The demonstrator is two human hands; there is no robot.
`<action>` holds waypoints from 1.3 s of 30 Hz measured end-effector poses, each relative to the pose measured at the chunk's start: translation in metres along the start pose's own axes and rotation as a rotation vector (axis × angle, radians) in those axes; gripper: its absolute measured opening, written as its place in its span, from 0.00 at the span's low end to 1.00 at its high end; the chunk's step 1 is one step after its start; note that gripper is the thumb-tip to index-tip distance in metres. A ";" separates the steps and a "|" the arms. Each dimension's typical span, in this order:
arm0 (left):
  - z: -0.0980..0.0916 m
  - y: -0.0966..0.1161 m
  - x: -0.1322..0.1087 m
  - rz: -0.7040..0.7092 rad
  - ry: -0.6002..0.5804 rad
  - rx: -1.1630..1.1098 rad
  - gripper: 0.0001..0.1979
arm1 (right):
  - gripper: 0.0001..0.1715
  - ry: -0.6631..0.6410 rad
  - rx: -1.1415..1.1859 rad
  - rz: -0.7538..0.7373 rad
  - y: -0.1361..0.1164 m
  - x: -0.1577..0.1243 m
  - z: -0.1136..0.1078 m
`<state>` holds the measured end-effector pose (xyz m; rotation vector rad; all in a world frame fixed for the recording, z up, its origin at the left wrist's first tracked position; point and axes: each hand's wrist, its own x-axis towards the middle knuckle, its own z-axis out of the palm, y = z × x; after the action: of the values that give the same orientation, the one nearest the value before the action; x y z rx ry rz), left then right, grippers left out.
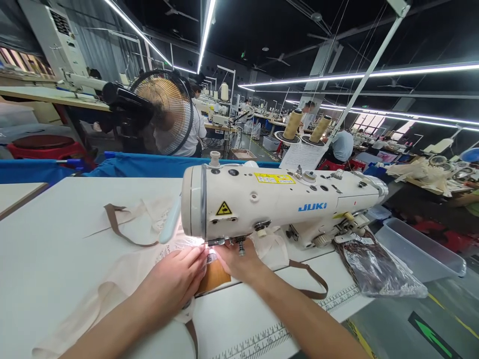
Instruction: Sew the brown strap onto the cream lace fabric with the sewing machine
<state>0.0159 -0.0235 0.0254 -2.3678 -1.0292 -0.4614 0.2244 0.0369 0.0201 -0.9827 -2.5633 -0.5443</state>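
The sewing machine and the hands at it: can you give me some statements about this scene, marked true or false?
1. The left hand touches pale fabric by the head of the sewing machine. True.
2. The JUKI lettering is red. False: the JUKI lettering is blue.
3. Two tan thread cones are in view beyond the sewing machine. True.
4. The right hand is raised above the machine. False: the right hand is low, near the underside of its head.
5. A black fan is in view beyond the table. True.
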 end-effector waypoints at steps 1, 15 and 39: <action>0.000 0.000 0.001 -0.013 -0.005 -0.012 0.23 | 0.15 0.007 0.008 -0.018 0.000 0.001 0.002; 0.020 0.005 -0.013 -0.118 -0.022 -0.136 0.23 | 0.18 -0.045 -0.051 0.010 -0.001 -0.005 -0.017; -0.002 0.003 0.002 0.014 -0.025 0.041 0.20 | 0.13 -0.017 -0.010 0.034 -0.001 -0.003 -0.003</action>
<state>0.0191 -0.0255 0.0268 -2.3486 -1.0225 -0.4023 0.2262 0.0329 0.0214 -1.0366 -2.5560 -0.5428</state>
